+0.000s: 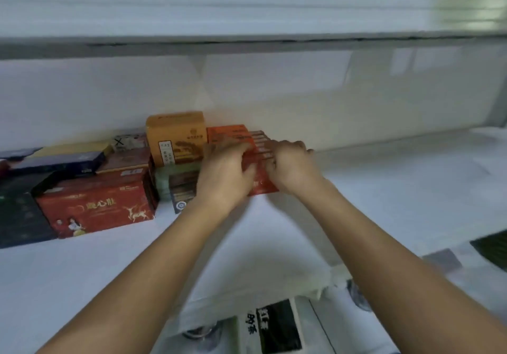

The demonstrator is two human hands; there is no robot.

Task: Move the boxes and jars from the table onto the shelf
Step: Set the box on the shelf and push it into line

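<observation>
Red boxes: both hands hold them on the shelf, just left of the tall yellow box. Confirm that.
Wrong side. In the head view the left hand and right hand hold the red boxes on the shelf just right of the tall yellow box, not left.

Both bare forearms are extended forward and converged; the left hand (225, 171) and right hand (292, 168) are held side by side, both curled onto a red box (264, 187).

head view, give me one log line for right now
phase: placing | left hand: grips red boxes | right hand: grips red boxes | place: shelf, right of orange box
</observation>
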